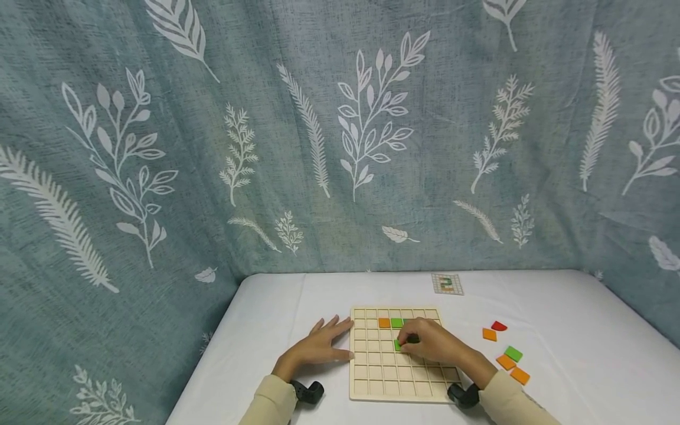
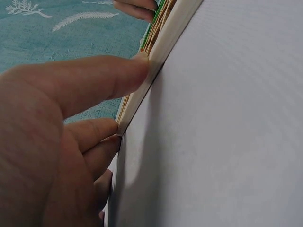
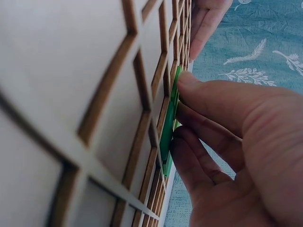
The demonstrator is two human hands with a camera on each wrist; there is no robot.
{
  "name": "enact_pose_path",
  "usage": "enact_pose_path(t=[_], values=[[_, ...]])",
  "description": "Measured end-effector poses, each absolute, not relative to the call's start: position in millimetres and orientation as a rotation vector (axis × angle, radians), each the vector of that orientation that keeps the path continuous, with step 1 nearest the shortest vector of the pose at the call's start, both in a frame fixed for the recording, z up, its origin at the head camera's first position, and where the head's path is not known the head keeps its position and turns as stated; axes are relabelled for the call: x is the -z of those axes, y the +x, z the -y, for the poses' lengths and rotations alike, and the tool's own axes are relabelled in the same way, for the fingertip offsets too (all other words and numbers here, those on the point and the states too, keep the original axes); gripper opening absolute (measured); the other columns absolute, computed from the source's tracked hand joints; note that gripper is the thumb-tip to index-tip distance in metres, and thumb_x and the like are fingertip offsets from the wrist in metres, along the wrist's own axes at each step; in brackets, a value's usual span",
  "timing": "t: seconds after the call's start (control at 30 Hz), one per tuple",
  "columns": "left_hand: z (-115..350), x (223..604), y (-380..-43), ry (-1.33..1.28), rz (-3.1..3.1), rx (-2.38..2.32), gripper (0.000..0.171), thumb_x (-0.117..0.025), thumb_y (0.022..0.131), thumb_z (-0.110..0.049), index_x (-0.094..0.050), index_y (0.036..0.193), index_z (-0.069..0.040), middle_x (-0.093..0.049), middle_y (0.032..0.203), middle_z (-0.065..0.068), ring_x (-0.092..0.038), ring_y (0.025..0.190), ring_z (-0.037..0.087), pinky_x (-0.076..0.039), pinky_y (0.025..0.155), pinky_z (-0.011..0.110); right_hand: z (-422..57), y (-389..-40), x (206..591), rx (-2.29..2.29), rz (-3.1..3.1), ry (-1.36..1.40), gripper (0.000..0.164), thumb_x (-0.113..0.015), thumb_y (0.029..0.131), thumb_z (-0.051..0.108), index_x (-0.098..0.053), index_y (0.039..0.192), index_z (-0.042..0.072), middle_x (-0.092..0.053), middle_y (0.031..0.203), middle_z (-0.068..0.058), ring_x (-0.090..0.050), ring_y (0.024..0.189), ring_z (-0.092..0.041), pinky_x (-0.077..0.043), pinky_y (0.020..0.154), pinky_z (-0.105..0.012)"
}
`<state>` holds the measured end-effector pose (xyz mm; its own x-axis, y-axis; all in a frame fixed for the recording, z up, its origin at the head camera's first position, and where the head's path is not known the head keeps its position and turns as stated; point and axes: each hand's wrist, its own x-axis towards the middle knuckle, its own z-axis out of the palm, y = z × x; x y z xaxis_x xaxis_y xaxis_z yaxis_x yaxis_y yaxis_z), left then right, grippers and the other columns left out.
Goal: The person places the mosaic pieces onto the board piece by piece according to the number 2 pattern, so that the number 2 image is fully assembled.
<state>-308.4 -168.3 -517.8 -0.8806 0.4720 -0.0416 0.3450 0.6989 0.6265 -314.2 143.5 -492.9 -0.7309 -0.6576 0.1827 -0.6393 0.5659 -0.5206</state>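
A pale wooden grid board [image 1: 375, 388] lies on the white table. My right hand [image 1: 432, 341] is over its upper right part, thumb and fingers pinching a light green square tile [image 1: 397, 346] at a cell. A dark green tile [image 3: 166, 135] lies beside it under the fingers in the right wrist view. In the row above, an orange tile [image 1: 384, 323] and a green tile [image 1: 396, 323] sit in cells; a blue-green tile beyond them is partly hidden by the hand. My left hand [image 1: 320, 345] rests at the board's left edge, fingers spread and thumb touching the side.
Right of the board lie a red curved piece [image 1: 499, 326], several orange tiles [image 1: 489, 334] and a green tile [image 1: 513, 353]. A small card with a gridded coloured pattern [image 1: 447, 284] lies behind the board. A leaf-patterned curtain [image 1: 340, 224] hangs behind the table.
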Motion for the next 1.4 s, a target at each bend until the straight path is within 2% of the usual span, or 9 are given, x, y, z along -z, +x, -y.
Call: enact_pose_path(t=[0.33, 0.5, 0.63, 0.93, 1.2, 1.4], values=[[168, 517, -305, 0.637, -2.7, -0.931, 0.081, -0.072, 0.086, -0.048, -0.039, 0.155, -0.021, -0.035, 0.163, 0.0, -0.018, 0.156, 0.026, -0.001, 0.128, 0.053, -146, -310, 491, 1.027, -2.679, -1.06, 0.012, -0.076, 0.089, 0.018, -0.073, 0.101, 0.015, -0.071, 0.101, 0.004, -0.065, 0.09, -0.005, -0.057, 0.076, -0.023], [170, 517, -307, 0.653, -2.695, -0.947, 0.082, -0.071, 0.086, -0.049, -0.039, 0.155, -0.019, -0.035, 0.162, 0.0, -0.018, 0.156, 0.026, 0.0, 0.128, 0.052, -150, -303, 484, 1.031, -2.687, -1.125, 0.017, -0.073, 0.092, 0.019, -0.072, 0.107, 0.01, -0.071, 0.106, -0.003, -0.068, 0.095, -0.016, -0.059, 0.081, -0.031], [171, 519, -308, 0.663, -2.695, -0.95, 0.082, -0.07, 0.086, -0.05, -0.038, 0.155, -0.019, -0.034, 0.163, 0.0, -0.018, 0.156, 0.026, 0.0, 0.128, 0.052, -158, -300, 476, 1.021, -2.698, -1.138, 0.021, -0.072, 0.092, 0.019, -0.071, 0.109, 0.006, -0.071, 0.108, -0.008, -0.068, 0.098, -0.024, -0.059, 0.084, -0.033], [171, 520, -306, 0.664, -2.693, -0.958, 0.082, -0.071, 0.086, -0.05, -0.039, 0.155, -0.019, -0.034, 0.163, 0.001, -0.017, 0.156, 0.028, 0.0, 0.127, 0.054, -192, -297, 462, 1.0, -2.792, -1.118, 0.02, -0.071, 0.093, 0.016, -0.07, 0.109, 0.005, -0.071, 0.105, -0.008, -0.067, 0.093, -0.011, -0.06, 0.082, -0.03], [170, 518, -307, 0.668, -2.698, -0.945, 0.082, -0.07, 0.086, -0.05, -0.039, 0.155, -0.019, -0.034, 0.163, 0.0, -0.018, 0.156, 0.027, 0.001, 0.128, 0.053, -230, -302, 460, 0.917, -2.892, -0.992, 0.021, -0.071, 0.093, 0.02, -0.07, 0.109, 0.007, -0.071, 0.107, -0.006, -0.068, 0.093, -0.014, -0.059, 0.08, -0.028], [168, 518, -308, 0.693, -2.699, -0.941, 0.081, -0.07, 0.087, -0.048, -0.039, 0.155, -0.019, -0.034, 0.163, 0.002, -0.018, 0.156, 0.029, 0.0, 0.127, 0.054, -255, -304, 460, 0.87, -2.96, -0.934, 0.018, -0.071, 0.092, 0.016, -0.071, 0.107, 0.006, -0.072, 0.104, -0.008, -0.067, 0.088, -0.01, -0.059, 0.076, -0.026]])
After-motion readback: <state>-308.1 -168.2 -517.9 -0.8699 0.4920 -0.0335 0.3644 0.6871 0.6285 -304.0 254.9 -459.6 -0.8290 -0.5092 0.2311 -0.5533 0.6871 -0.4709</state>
